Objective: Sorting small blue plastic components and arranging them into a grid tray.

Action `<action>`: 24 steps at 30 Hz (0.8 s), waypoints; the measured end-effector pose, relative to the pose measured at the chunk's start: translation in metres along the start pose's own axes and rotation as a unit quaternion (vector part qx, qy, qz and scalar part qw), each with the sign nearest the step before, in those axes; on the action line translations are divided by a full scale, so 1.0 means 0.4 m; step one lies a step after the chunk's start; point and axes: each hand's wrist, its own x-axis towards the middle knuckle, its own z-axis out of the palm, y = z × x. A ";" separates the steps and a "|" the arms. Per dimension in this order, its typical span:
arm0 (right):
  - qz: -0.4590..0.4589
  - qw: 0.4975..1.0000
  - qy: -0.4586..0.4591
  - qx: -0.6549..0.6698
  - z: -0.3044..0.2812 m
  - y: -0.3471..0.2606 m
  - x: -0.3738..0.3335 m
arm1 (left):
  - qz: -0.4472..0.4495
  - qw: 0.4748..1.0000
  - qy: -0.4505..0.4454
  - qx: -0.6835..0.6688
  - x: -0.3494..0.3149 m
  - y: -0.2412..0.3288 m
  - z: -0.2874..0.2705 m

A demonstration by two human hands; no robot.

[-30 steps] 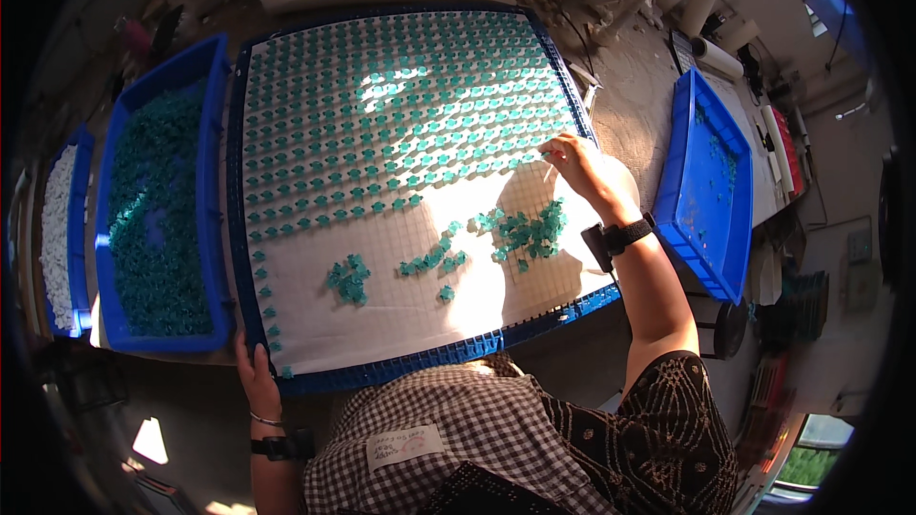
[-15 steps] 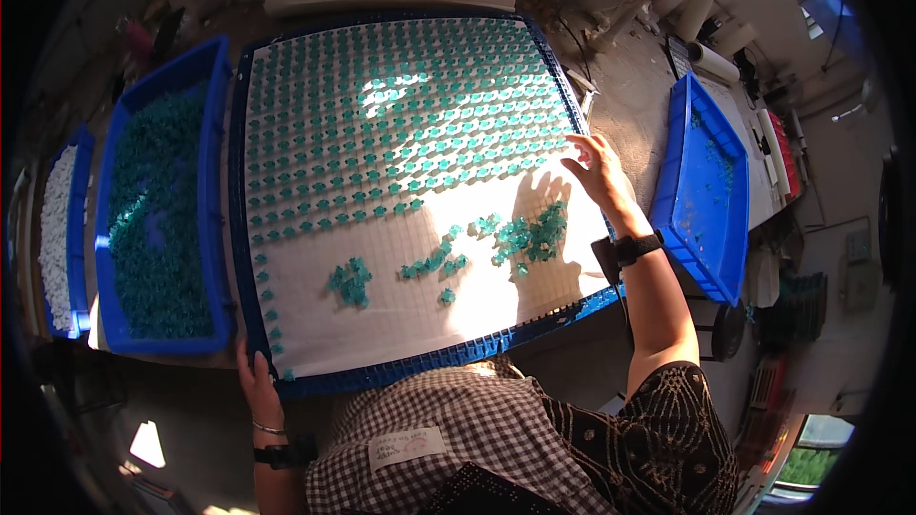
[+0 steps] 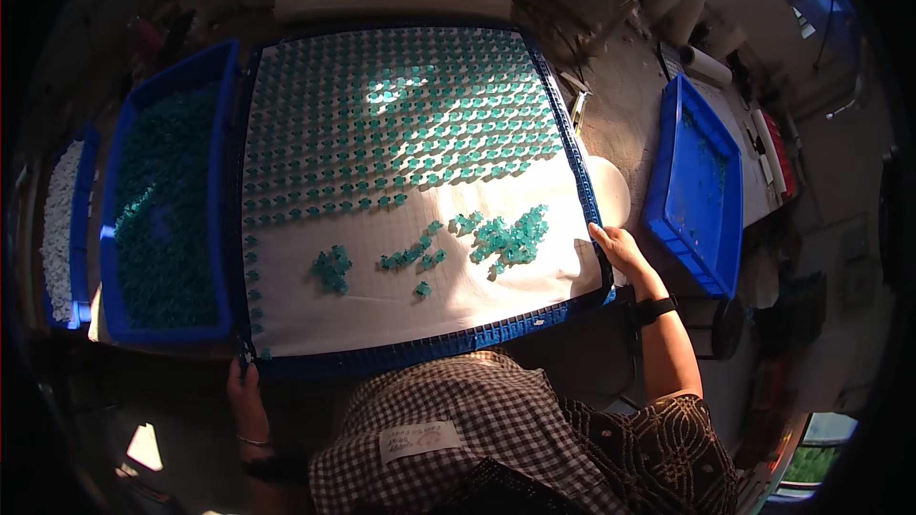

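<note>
A large blue tray (image 3: 477,338) lined with a white sheet (image 3: 382,315) lies in front of me, tilted a little. Small teal star-like pieces (image 3: 377,149) stand in even rows over its far part, and one column runs down the left side. Nearer me, loose heaps of the same teal pieces (image 3: 510,240) lie on the sheet. My right hand (image 3: 622,250) is closed around the tray's right rim, thumb on top. At the near left corner my left hand (image 3: 246,401) grips the rim, its fingers partly in shadow.
Left of the tray stands a blue bin (image 3: 226,200) full of teal pieces, beside a narrower bin of white pieces (image 3: 59,238). A shallow blue bin (image 3: 679,191) with a few teal bits stands right. A round pale seat (image 3: 611,189) shows beside the tray; a white roll (image 3: 391,4) lies beyond.
My right hand has moved from above the rows, near and down to the tray's right rim, and taken hold. My left hand now grips the corner. The tray has shifted slightly.
</note>
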 end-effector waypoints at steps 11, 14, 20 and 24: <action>-0.398 0.907 -0.043 -0.129 0.039 -0.260 0.073 | 0.224 0.955 -0.089 -0.172 -0.115 0.410 0.063; -0.416 0.895 -0.039 -0.155 0.067 -0.253 0.134 | 0.412 0.810 -0.314 -0.274 -0.213 0.534 0.133; -0.412 0.898 0.029 -0.150 0.087 -0.177 0.226 | 0.492 0.714 -0.288 -0.407 -0.229 0.518 0.235; -0.376 0.911 0.103 -0.135 0.085 -0.163 0.223 | 0.469 0.678 -0.339 -0.454 -0.240 0.524 0.229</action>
